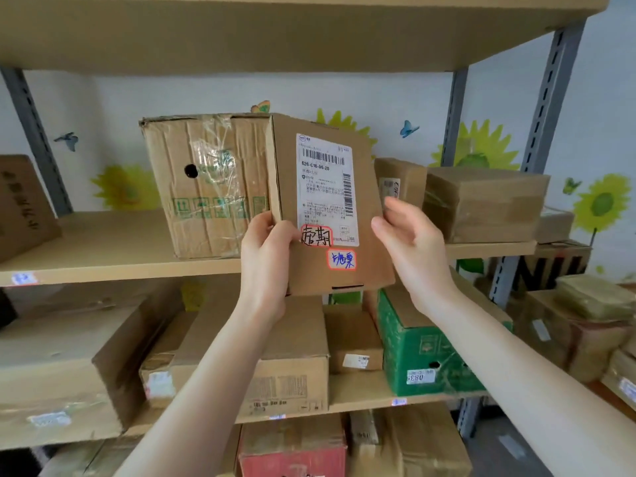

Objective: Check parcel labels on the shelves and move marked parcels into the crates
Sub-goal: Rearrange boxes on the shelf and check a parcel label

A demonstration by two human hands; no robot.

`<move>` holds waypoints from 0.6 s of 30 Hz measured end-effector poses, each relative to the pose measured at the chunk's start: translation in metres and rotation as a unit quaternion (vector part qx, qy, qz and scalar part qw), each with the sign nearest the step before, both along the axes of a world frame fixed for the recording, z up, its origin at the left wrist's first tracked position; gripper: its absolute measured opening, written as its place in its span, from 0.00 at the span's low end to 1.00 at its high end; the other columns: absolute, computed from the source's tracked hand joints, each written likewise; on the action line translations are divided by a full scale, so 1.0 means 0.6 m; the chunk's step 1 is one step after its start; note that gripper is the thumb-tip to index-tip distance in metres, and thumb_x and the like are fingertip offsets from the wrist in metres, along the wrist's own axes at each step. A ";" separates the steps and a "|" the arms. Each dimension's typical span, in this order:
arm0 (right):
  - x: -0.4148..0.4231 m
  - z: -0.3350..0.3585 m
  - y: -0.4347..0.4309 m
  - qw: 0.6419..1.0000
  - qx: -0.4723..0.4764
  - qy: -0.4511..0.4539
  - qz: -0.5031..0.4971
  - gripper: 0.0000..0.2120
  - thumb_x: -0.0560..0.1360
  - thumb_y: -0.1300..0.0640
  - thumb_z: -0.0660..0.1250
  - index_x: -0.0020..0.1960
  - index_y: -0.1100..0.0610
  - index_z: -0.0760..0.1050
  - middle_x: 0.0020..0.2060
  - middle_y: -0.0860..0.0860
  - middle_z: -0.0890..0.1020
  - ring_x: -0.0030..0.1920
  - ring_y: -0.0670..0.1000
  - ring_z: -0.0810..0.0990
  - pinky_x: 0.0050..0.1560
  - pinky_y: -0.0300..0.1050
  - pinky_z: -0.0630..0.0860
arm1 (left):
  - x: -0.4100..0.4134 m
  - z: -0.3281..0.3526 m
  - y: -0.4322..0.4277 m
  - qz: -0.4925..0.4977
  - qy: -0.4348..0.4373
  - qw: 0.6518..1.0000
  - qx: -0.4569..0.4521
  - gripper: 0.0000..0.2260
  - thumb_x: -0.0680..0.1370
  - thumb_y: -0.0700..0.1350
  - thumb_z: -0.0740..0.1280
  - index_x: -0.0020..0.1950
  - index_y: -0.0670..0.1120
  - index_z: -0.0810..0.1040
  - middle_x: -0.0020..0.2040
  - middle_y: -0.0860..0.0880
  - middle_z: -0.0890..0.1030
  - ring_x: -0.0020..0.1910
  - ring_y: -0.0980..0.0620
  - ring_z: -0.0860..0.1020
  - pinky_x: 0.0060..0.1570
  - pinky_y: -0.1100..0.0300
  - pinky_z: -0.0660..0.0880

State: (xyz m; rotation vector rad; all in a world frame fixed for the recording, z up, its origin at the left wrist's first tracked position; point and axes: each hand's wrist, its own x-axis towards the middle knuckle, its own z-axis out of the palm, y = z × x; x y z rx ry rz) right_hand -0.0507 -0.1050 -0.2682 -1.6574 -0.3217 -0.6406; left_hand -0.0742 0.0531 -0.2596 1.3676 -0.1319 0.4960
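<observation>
I hold a small brown cardboard parcel up in front of the middle shelf, tilted, its face toward me. A white shipping label with barcodes covers its upper face. Below the label sit two red-bordered handwritten stickers, one in black ink and one in blue ink. My left hand grips the parcel's lower left edge, thumb on the front. My right hand holds the right edge with fingers curled around it. No crate is in view.
A large taped carton stands on the middle shelf behind the parcel, and wrapped boxes lie to the right. Below sit a green box, several brown cartons and a red box. Grey shelf posts rise at right.
</observation>
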 end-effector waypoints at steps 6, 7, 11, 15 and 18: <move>-0.091 -0.065 -0.035 0.993 0.063 0.094 -0.044 0.17 0.76 0.55 0.65 0.64 0.56 0.73 0.55 0.48 0.80 0.55 0.44 0.77 0.60 0.44 0.75 | -0.047 -0.068 -0.019 -0.103 0.053 0.993 0.005 0.09 0.70 0.39 0.60 0.31 0.49 0.69 0.28 0.55 0.76 0.31 0.52 0.72 0.30 0.60 0.66; -0.110 -0.086 -0.049 0.989 0.073 0.110 -0.060 0.17 0.76 0.55 0.65 0.64 0.57 0.73 0.55 0.50 0.80 0.56 0.47 0.78 0.60 0.48 0.75 | -0.055 -0.084 -0.032 -0.126 0.069 0.990 0.008 0.12 0.72 0.37 0.58 0.30 0.49 0.68 0.25 0.56 0.74 0.29 0.54 0.71 0.27 0.62 0.65; -0.213 -0.175 -0.120 0.966 0.131 0.168 -0.149 0.19 0.75 0.57 0.66 0.65 0.59 0.73 0.55 0.51 0.80 0.55 0.46 0.79 0.56 0.43 0.76 | -0.091 -0.167 -0.109 -0.228 0.132 0.964 0.043 0.04 0.67 0.40 0.59 0.34 0.48 0.72 0.33 0.51 0.78 0.34 0.50 0.74 0.32 0.59 0.68; -0.334 -0.266 -0.217 0.927 0.185 0.218 -0.242 0.13 0.74 0.59 0.67 0.59 0.54 0.75 0.49 0.47 0.81 0.50 0.45 0.80 0.55 0.43 0.76 | -0.152 -0.267 -0.228 -0.325 0.186 0.923 0.087 0.04 0.70 0.42 0.61 0.39 0.47 0.75 0.40 0.48 0.80 0.39 0.49 0.76 0.38 0.55 0.70; -0.428 -0.338 -0.302 0.888 0.227 0.259 -0.305 0.14 0.74 0.59 0.67 0.60 0.53 0.74 0.53 0.51 0.81 0.54 0.49 0.79 0.58 0.47 0.75 | -0.207 -0.345 -0.336 -0.380 0.225 0.887 0.137 0.05 0.75 0.39 0.63 0.42 0.48 0.75 0.42 0.50 0.81 0.42 0.50 0.78 0.43 0.55 0.74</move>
